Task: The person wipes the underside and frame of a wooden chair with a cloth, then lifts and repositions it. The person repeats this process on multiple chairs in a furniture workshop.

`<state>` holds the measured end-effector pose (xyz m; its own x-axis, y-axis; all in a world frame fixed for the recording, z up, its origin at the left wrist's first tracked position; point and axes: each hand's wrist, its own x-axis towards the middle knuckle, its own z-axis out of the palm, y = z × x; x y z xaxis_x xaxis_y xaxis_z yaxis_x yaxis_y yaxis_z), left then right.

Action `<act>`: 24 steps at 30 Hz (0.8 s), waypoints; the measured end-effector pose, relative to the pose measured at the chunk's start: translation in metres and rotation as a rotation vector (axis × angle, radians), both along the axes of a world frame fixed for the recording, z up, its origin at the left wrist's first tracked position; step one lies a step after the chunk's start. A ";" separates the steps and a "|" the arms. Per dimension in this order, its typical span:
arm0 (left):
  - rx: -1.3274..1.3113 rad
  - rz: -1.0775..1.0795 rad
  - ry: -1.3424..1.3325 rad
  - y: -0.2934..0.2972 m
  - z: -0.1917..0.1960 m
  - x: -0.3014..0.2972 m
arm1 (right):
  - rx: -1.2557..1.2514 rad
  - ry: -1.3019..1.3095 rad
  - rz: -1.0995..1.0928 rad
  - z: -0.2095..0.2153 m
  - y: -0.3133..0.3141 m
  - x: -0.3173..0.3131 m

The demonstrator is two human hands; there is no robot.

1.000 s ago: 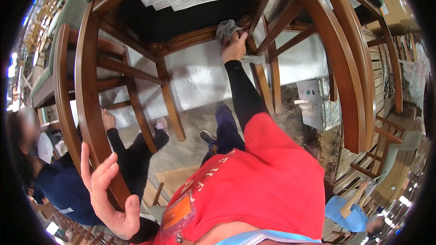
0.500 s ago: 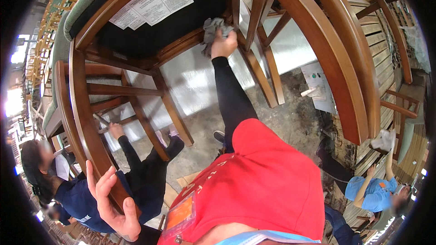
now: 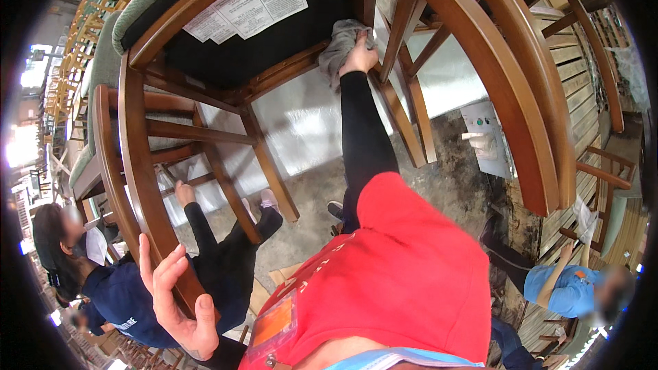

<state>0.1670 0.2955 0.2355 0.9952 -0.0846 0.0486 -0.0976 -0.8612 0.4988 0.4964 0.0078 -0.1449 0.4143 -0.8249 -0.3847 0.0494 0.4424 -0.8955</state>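
Note:
An upturned brown wooden chair (image 3: 236, 89) with a black seat underside and green upholstery fills the upper middle. My right hand (image 3: 360, 56) is closed on a crumpled grey cloth (image 3: 337, 49), pressed to the seat frame near a leg joint. At the lower left, my left hand (image 3: 179, 301) has its fingers stretched out and thumb apart. A long curved chair leg (image 3: 147, 185) passes beside its fingers and ends near the thumb; the palm appears to rest against it. White printed labels (image 3: 257, 7) are stuck on the black underside.
More wooden chair parts (image 3: 493, 75) arch across the right. Another chair (image 3: 226, 185) stands behind at left. A co-worker in dark blue (image 3: 130, 301) is at the left, and one in light blue (image 3: 558, 291) at the right. A grey control box (image 3: 486, 137) stands beyond wooden slats (image 3: 576, 75).
My right hand and the cloth have shifted slightly right in view, and more of the cloth is spread out. The chair also appears a little further right. My left hand keeps its pose.

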 end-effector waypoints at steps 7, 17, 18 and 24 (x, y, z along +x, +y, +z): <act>0.027 -0.037 0.024 -0.001 0.005 0.000 | 0.251 -0.255 0.302 -0.033 -0.026 -0.019; -0.009 -0.007 -0.037 -0.001 0.000 0.002 | 0.101 -0.025 0.192 -0.018 -0.009 -0.013; -0.013 -0.007 -0.036 -0.002 0.000 0.002 | 0.065 -0.008 0.188 -0.015 -0.007 -0.016; -0.043 0.067 -0.022 -0.006 0.000 -0.002 | 0.276 -0.425 0.050 0.081 0.034 -0.019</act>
<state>0.1647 0.2897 0.2350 0.9972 -0.0156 0.0727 -0.0522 -0.8438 0.5341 0.4769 0.0419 -0.0639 0.6180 -0.6914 -0.3742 0.3570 0.6709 -0.6500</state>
